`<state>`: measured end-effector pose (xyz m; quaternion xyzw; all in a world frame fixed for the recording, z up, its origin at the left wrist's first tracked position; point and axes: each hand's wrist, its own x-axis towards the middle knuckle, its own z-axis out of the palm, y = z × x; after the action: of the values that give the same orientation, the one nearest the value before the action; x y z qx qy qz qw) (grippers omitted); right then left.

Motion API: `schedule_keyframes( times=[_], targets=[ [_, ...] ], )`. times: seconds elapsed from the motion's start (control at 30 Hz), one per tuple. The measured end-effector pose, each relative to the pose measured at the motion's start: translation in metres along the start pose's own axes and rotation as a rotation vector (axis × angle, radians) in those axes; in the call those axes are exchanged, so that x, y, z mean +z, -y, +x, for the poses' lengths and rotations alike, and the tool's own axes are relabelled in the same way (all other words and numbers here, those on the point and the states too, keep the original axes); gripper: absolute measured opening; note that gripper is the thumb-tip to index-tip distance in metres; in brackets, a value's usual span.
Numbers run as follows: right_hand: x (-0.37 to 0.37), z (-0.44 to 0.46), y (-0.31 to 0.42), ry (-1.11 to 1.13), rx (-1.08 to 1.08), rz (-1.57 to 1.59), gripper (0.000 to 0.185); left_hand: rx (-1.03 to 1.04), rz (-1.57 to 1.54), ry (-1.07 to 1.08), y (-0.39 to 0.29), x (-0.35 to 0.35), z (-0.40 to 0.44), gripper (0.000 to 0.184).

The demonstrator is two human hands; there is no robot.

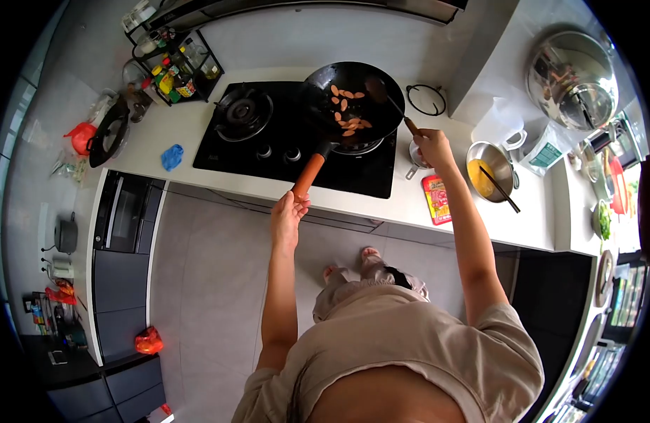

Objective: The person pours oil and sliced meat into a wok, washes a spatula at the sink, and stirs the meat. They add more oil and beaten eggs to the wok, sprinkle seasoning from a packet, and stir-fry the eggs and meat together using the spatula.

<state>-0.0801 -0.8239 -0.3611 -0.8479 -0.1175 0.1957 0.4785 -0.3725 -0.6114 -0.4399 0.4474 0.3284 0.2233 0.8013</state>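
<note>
A black wok [325, 88] sits on the right burner of the gas stove [226, 156]. Its orange-brown handle [309, 176] points toward me, and my left hand [288, 215] is closed around the handle's end. Several pinkish-brown slices of sausage [352, 125] lie scattered in the wok. My right hand [433, 146] grips a spatula [412, 127] by its brown handle; the dark blade is inside the wok, near its right side. Below my right hand stands a small metal cup [414, 171], partly hidden by the hand.
To the right stands a steel bowl [505, 166] of beaten egg with chopsticks [505, 194] in it. A red-yellow packet [436, 199] lies at the counter's front edge. Left are a blue cloth [172, 157], a pan lid [110, 132] and a rack [211, 67] of bottles.
</note>
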Motion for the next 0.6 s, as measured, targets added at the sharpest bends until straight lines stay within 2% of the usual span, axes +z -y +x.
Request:
schedule_keyframes(
  times=[0.1, 0.2, 0.33, 0.43, 0.53, 0.6],
  targets=[
    [0.006, 0.034, -0.005, 0.121, 0.152, 0.247, 0.023, -0.001, 0.005, -0.001, -0.001, 0.001, -0.001, 0.036],
    [0.029, 0.056, -0.003, 0.167, 0.179, 0.384, 0.018, 0.010, 0.022, 0.003, 0.001, -0.001, 0.001, 0.036],
    [0.039, 0.053, 0.007, 0.236, -0.044, 0.002, 0.025, 0.014, 0.028, 0.001, 0.001, -0.001, 0.001, 0.037],
    [0.028, 0.030, 0.014, 0.050, -0.494, -0.593, 0.028, 0.016, 0.032, 0.001, 0.003, -0.001, 0.002, 0.037],
    [-0.001, -0.008, 0.022, -0.011, -0.512, -0.828, 0.030, 0.010, 0.038, 0.006, 0.003, -0.002, 0.003, 0.037],
    [-0.022, -0.038, 0.027, -0.050, -0.515, -0.839, 0.032, 0.000, 0.042, -0.001, 0.001, 0.000, 0.002, 0.037]
  ],
)
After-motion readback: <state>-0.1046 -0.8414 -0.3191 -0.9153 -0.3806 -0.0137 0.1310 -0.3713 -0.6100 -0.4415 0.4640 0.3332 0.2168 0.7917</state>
